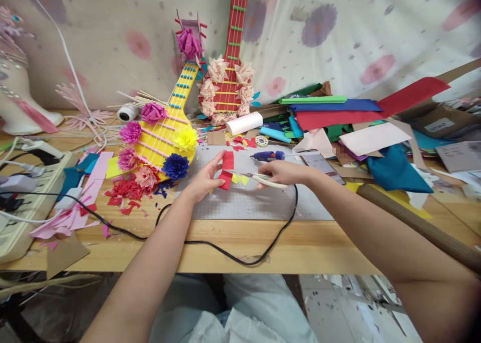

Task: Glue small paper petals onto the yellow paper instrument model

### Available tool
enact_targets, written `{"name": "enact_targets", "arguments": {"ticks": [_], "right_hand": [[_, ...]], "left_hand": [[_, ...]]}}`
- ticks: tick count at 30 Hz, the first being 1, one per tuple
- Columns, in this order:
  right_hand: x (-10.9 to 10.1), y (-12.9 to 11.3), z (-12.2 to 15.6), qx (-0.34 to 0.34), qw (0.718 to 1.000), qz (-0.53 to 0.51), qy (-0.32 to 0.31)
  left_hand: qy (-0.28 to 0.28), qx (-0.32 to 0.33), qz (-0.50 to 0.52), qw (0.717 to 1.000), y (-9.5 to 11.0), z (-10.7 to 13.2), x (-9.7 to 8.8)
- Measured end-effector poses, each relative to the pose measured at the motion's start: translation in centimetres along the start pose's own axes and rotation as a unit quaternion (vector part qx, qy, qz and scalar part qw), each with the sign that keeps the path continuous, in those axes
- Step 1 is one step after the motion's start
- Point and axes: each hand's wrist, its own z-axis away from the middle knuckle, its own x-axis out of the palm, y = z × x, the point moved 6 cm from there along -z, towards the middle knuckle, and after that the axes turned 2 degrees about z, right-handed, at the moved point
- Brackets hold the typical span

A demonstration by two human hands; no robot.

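Observation:
My left hand (205,181) pinches a strip of red paper (227,161) above the grey cutting mat (214,210). White-handled scissors (268,181) are gripped in my right hand (280,172), their blades pointing left at the red paper. The blade tips meet the paper's middle, where it looks partly split. Small yellow paper pieces (240,179) lie just below the blades. A blue glue gun (267,156) rests on the mat beyond my right hand. Its black cord (240,261) loops along the table's front edge.
A yellow paper-flowered toy guitar (163,145) leans behind my left hand, with a red one (230,90) at the wall. Red scraps (130,190) lie left of the mat. Coloured paper sheets (338,117) pile up at right, near a phone (319,163). A power strip (22,222) sits far left.

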Motion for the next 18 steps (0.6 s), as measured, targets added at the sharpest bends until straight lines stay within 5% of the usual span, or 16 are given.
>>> {"name": "enact_targets", "arguments": {"ticks": [10,13,18], "right_hand": [[0.1,-0.3,-0.5,0.0,1.0,-0.003,0.011],[-0.1,-0.1,0.1,0.014,1.0,-0.016,0.014],[0.3,1.9,3.1,0.033,0.996,-0.087,-0.019]], "left_hand": [[0.009,0.003,-0.034,0.999,0.0,0.0,-0.1],[0.049,0.02,-0.104,0.993,-0.3,-0.1,-0.9],[0.175,0.082,-0.342,0.92,0.6,-0.1,-2.2]]}}
